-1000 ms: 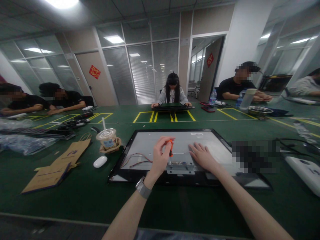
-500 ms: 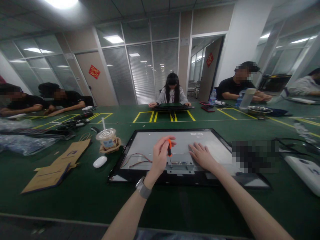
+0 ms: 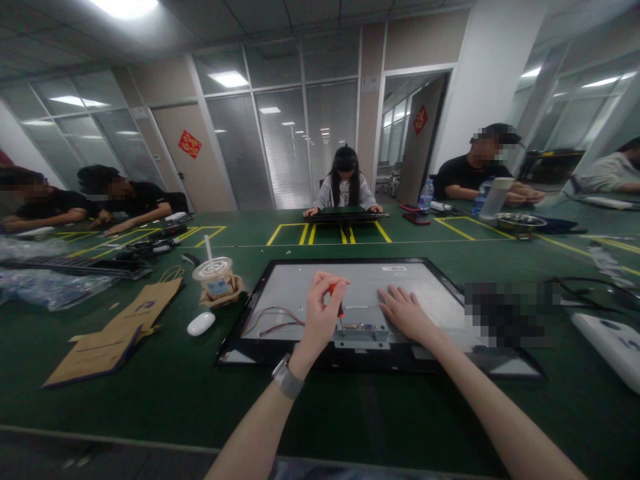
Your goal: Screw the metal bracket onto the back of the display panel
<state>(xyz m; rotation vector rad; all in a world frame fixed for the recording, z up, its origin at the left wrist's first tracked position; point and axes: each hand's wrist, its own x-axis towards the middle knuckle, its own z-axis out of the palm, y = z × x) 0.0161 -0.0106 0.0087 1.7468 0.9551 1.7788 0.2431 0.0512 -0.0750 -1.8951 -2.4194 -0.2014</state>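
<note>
Fingers of my left hand [image 3: 323,310] are closed round the handle of an orange and black screwdriver [image 3: 341,311]. Its thin shaft points down at the metal bracket [image 3: 363,335] on the back of a flat display panel [image 3: 285,287]; whether the tip sits in a screw is too small to tell. My right hand [image 3: 406,310] lies flat on the panel's grey back, right of the bracket, fingers spread, holding nothing. A loose cable [image 3: 280,325] runs across the panel left of my left hand. The panel lies face down on the green table [image 3: 175,413].
Left of the panel are a white mouse-shaped object [image 3: 201,324], a drink cup [image 3: 215,277] in a cardboard holder and a brown paper bag [image 3: 135,313]. A white device [image 3: 607,347] lies at the right. Across the table a person [image 3: 345,187] holds another panel; several others sit around.
My left fingers have shifted their grip and turned around the screwdriver handle, now covering more of it. My right hand has stayed in place.
</note>
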